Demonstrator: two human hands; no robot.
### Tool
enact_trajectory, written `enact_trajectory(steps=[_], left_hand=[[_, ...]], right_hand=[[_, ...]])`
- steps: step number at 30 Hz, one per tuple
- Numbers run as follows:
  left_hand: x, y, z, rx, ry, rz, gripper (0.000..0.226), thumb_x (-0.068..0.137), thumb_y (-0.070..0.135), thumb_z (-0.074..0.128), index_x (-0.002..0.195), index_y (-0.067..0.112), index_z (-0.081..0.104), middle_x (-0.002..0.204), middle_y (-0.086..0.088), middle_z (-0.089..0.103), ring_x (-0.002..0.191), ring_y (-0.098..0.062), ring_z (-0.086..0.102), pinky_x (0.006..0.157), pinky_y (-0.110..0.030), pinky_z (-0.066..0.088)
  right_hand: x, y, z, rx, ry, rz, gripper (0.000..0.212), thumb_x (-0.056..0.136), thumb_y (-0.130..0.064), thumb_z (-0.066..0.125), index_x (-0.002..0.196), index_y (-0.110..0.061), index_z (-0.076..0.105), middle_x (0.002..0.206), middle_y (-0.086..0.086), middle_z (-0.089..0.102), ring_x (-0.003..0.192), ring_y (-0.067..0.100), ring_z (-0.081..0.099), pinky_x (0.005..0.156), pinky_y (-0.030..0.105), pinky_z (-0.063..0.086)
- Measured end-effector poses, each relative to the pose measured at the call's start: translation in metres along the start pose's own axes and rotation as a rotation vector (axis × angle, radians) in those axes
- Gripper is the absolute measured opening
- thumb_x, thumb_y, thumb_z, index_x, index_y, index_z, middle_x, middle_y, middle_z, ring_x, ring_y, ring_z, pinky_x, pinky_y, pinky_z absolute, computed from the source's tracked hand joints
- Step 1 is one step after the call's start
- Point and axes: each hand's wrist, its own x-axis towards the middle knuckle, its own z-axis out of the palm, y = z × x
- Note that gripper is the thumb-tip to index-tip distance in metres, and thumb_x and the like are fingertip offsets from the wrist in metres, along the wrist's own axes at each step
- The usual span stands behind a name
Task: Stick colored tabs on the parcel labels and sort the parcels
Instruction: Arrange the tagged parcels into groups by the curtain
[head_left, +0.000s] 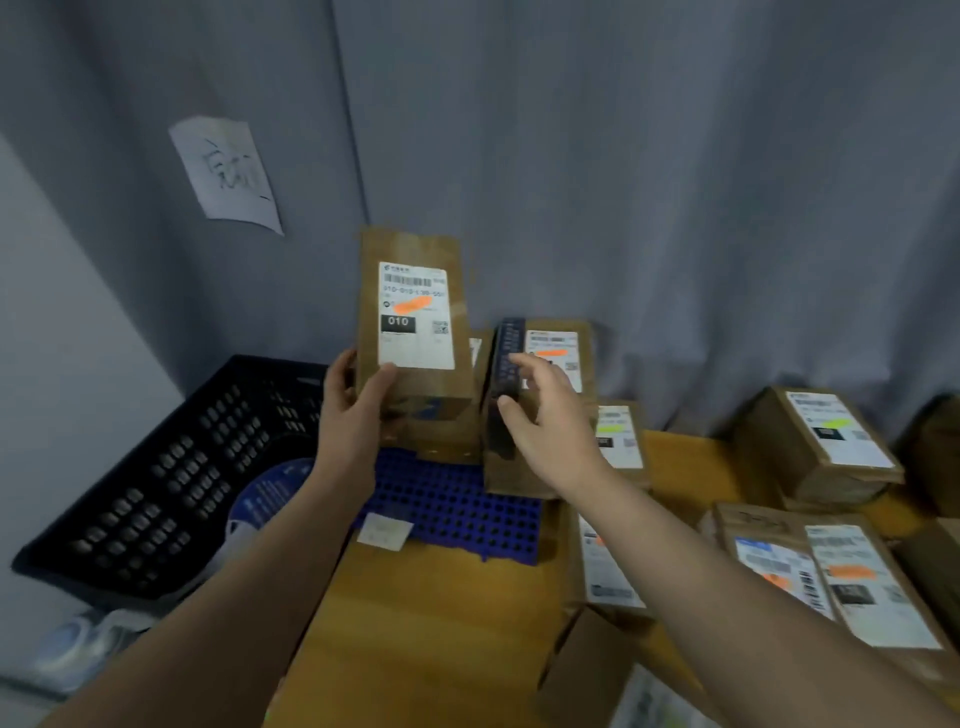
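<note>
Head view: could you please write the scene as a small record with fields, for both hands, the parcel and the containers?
left hand: grips upright parcel by its lower left edge
label: white, orange tab stuck on it
right hand: at dark blue box beside the parcel; grip unclear
tray: blue, perforated, lies on wooden table
left of table: black crate

We have one view only, a wide-angle camera on the person's head. We look forward and down over the yellow-brown wooden table (441, 623) toward the grey pleated curtain (675, 182) at the far side. We sit close: the table runs off the near edge of the frame, and the tall brown cardboard parcel (410, 312) in the left hand (348, 415) stands just left of centre.
</note>
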Motion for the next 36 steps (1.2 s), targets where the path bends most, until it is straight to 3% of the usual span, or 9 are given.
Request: enact_trajectory(steps=[6, 16, 22, 25, 26, 28, 29, 32, 36], left_hand=[[0.044, -0.012, -0.071, 0.075, 0.097, -0.107, 0.047, 0.090, 0.029, 0.064, 0.126, 0.018, 0.036, 0.110, 0.003, 0.053, 0.094, -0.011, 0.060, 0.079, -0.032, 0.054], [0.108, -0.055, -0.103, 0.074, 0.072, -0.321, 0.036, 0.092, 0.029, 0.061, 0.123, 0.020, 0.044, 0.118, -0.004, 0.053, 0.104, -0.021, 0.058, 0.089, -0.038, 0.053], [0.140, -0.083, -0.099, 0.110, 0.054, -0.432, 0.039, 0.096, 0.035, 0.055, 0.127, 0.012, 0.049, 0.119, -0.005, 0.056, 0.104, -0.018, 0.058, 0.077, -0.028, 0.051], [0.149, -0.091, -0.091, 0.177, 0.060, -0.420, 0.035, 0.094, 0.039, 0.057, 0.103, 0.006, 0.056, 0.103, -0.010, 0.061, 0.087, -0.018, 0.062, 0.073, -0.028, 0.052], [0.153, -0.097, -0.089, 0.206, 0.059, -0.409, 0.042, 0.090, 0.045, 0.060, 0.103, 0.005, 0.057, 0.104, -0.013, 0.062, 0.086, -0.021, 0.063, 0.079, -0.033, 0.054], [0.158, -0.111, -0.086, 0.325, 0.093, -0.414, 0.069, 0.076, 0.061, 0.064, 0.117, 0.007, 0.055, 0.120, -0.020, 0.059, 0.101, -0.031, 0.062, 0.091, -0.046, 0.052], [0.158, -0.113, -0.084, 0.381, 0.128, -0.411, 0.071, 0.075, 0.062, 0.063, 0.123, 0.011, 0.053, 0.127, -0.019, 0.054, 0.110, -0.034, 0.057, 0.095, -0.049, 0.049], [0.157, -0.118, -0.077, 0.453, 0.179, -0.379, 0.049, 0.094, 0.036, 0.056, 0.136, 0.014, 0.045, 0.134, -0.015, 0.047, 0.118, -0.032, 0.050, 0.095, -0.039, 0.045], [0.159, -0.122, -0.070, 0.433, 0.210, -0.312, 0.045, 0.099, 0.018, 0.047, 0.142, 0.011, 0.034, 0.134, -0.014, 0.049, 0.117, -0.029, 0.051, 0.092, -0.035, 0.043]], right_hand=[[0.013, 0.001, 0.051, -0.278, -0.059, 0.100, 0.038, 0.094, -0.028, 0.053, 0.131, -0.022, 0.050, 0.132, 0.000, 0.048, 0.125, 0.019, 0.042, 0.107, 0.038, 0.033], [0.042, 0.008, 0.078, -0.599, -0.094, 0.116, 0.038, 0.094, -0.032, 0.049, 0.131, -0.023, 0.052, 0.133, -0.001, 0.045, 0.128, 0.019, 0.037, 0.112, 0.038, 0.010], [0.063, 0.019, 0.084, -0.726, -0.133, 0.113, 0.039, 0.095, -0.032, 0.047, 0.133, -0.025, 0.051, 0.138, -0.006, 0.044, 0.134, 0.016, 0.031, 0.115, 0.044, -0.003], [0.072, 0.019, 0.086, -0.803, -0.187, 0.112, 0.043, 0.095, -0.032, 0.046, 0.137, -0.024, 0.047, 0.144, -0.005, 0.041, 0.139, 0.018, 0.025, 0.115, 0.048, -0.005], [0.075, 0.019, 0.087, -0.820, -0.205, 0.123, 0.044, 0.095, -0.033, 0.045, 0.138, -0.025, 0.046, 0.145, -0.005, 0.040, 0.140, 0.020, 0.023, 0.115, 0.050, -0.005], [0.080, 0.020, 0.090, -0.837, -0.225, 0.146, 0.045, 0.095, -0.033, 0.044, 0.140, -0.025, 0.044, 0.146, -0.006, 0.040, 0.141, 0.022, 0.022, 0.115, 0.052, -0.005], [0.082, 0.022, 0.091, -0.841, -0.233, 0.156, 0.045, 0.095, -0.033, 0.044, 0.140, -0.025, 0.044, 0.146, -0.006, 0.040, 0.141, 0.023, 0.021, 0.114, 0.053, -0.004], [0.082, 0.028, 0.094, -0.843, -0.248, 0.177, 0.046, 0.095, -0.034, 0.045, 0.140, -0.025, 0.044, 0.147, -0.006, 0.039, 0.143, 0.024, 0.017, 0.115, 0.054, -0.001], [0.079, 0.035, 0.097, -0.826, -0.283, 0.156, 0.046, 0.095, -0.034, 0.047, 0.140, -0.025, 0.044, 0.146, -0.006, 0.041, 0.145, 0.027, 0.009, 0.116, 0.051, 0.001]])
